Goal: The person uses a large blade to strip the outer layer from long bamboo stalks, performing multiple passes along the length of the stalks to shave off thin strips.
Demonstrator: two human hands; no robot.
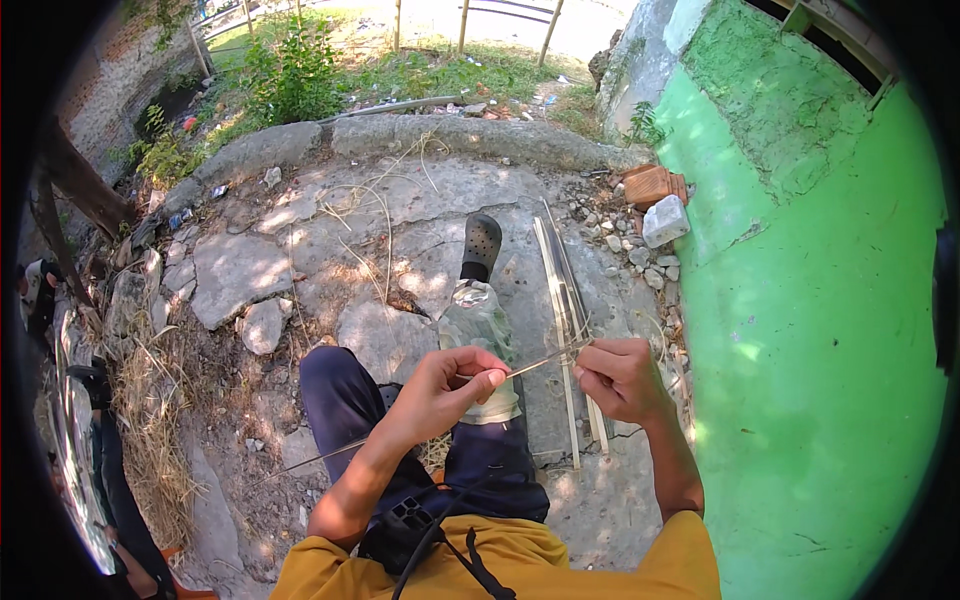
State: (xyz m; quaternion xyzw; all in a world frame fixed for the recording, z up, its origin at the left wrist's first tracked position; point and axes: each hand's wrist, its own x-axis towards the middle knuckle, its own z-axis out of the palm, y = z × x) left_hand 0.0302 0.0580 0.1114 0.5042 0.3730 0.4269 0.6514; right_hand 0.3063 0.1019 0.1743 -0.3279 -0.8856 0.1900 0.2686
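Far left: another person's leg in dark trousers (112, 470), next to a heap of dry straw (155, 430). Broken concrete slab (238, 275) on the ground beyond.

Thin tail sticks out left of the wearer's left forearm; looks like the same piece as in the hands, but the forearm blocks the join.

Left hand (440, 393): grip closed to a thumb-and-finger pinch on the thin strip (540, 360). Strip is up over the lap, spanning hand to hand, rising slightly to the right. Loose curled strands (389, 240) lie on the ground ahead; dark clog (482, 243) right of them.

Long pale slats (556, 290) lie on the concrete, partly behind the right hand (622, 378). That grip is curled tight, seemingly on the strip's right end; can't tell if anything else is inside.

Right edge: orange bricks (652, 186), pale block (665, 221), green wall (815, 350).

Step in hand, my read: working the strip between both hands. Next move calls for a steady left pinch and light, controlled right-hand force; it looks thin enough to snap.
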